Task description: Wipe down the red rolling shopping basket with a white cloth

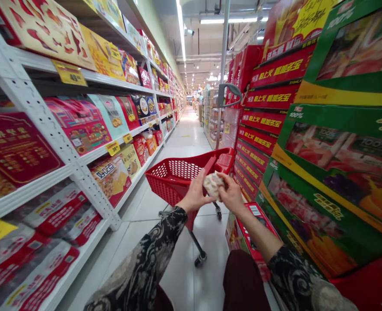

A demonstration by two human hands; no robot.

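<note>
My left hand [194,193] and my right hand [231,194] hold a crumpled off-white wad [213,185] between them, probably tissue or soft wrap. Their fingers pinch it from either side, hiding part of it. Both hands are above a red plastic shopping cart [178,179], close to its far rim and handle but not visibly touching it. Black patterned sleeves [139,263] cover my forearm on the left, and another [294,276] covers my arm on the right.
White metal shelving [58,142] with colourful boxes lines the left of the tiled aisle [184,142]. Stacked red gift boxes [268,116] and large green boxes [339,142] rise on the right. A red box [255,229] stands low beside the cart.
</note>
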